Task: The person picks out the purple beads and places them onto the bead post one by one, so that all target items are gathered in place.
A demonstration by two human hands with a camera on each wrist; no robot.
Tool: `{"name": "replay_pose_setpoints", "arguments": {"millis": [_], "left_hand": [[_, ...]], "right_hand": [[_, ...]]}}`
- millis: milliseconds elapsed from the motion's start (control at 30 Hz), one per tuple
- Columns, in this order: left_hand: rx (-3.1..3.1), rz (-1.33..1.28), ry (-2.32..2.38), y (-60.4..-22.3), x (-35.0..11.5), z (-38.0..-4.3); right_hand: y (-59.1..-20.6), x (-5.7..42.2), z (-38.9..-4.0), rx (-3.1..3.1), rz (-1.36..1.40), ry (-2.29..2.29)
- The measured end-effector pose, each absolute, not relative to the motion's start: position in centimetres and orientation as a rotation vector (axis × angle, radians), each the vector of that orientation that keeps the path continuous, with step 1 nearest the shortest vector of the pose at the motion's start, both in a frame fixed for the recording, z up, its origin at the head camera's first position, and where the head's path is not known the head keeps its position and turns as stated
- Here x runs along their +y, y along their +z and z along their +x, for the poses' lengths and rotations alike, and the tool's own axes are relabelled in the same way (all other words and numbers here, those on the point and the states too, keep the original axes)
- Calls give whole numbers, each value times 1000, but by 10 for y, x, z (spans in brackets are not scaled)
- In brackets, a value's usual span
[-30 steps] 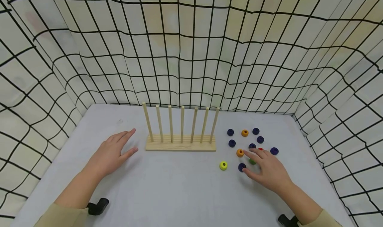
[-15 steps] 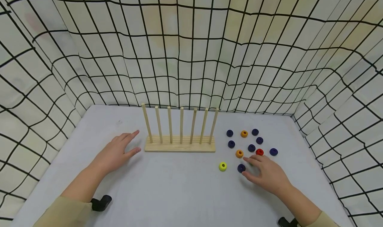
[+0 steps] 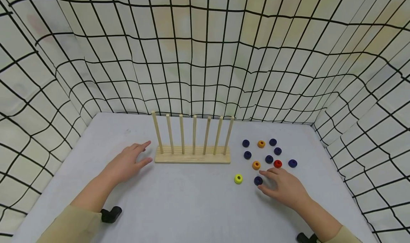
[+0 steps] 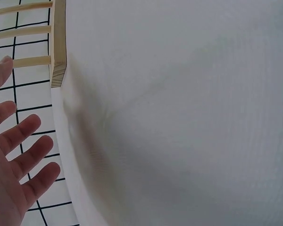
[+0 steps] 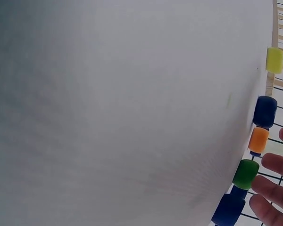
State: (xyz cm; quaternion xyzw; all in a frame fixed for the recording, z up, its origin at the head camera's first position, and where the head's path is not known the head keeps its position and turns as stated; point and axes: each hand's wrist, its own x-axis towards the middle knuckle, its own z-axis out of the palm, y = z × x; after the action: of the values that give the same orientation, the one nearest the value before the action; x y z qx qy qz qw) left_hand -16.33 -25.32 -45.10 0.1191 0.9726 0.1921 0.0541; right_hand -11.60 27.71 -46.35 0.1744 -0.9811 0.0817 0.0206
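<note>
So, the spacing that matters most to us is between the right hand [image 3: 283,186] and the dark blue bead [image 3: 258,180] at its thumb side. That bead lies just off the thumb and forefinger tips, toward the person's left — whether it's touched, we can't tell. Round as it is, we see no long axis worth naming.

The peg rack [image 3: 192,159] does have one: its base runs left to right across the white table [image 3: 192,200], with its right end toward the beads. The left hand [image 3: 126,161] is nearer to it, just beside the left end, fingers straight-ish and spread, nothing in them. The right hand is the one nearer all the beads; its fingers are relaxed and parted, and we see nothing gripped.

Now our count: one rack, seven pegs [image 3: 194,134], nothing threaded on any. Twelve beads, all right of the rack — seven dark blue, two orange beads [image 3: 256,165], one red bead [image 3: 277,164], one yellow bead [image 3: 238,179], plus one green bead [image 5: 246,174] that we only catch by the fingertips in the right wrist view.
</note>
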Motion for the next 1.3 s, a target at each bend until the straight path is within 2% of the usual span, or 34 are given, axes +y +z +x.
{"name": "replay_pose_setpoints", "arguments": {"millis": [833, 1300], "left_hand": [[2783, 350, 581, -452, -244, -182], [2735, 346, 611, -459, -246, -190]], "right_hand": [[-463, 273, -130, -3157, 656, 150], [-460, 270, -134, -3229, 629, 153]]}}
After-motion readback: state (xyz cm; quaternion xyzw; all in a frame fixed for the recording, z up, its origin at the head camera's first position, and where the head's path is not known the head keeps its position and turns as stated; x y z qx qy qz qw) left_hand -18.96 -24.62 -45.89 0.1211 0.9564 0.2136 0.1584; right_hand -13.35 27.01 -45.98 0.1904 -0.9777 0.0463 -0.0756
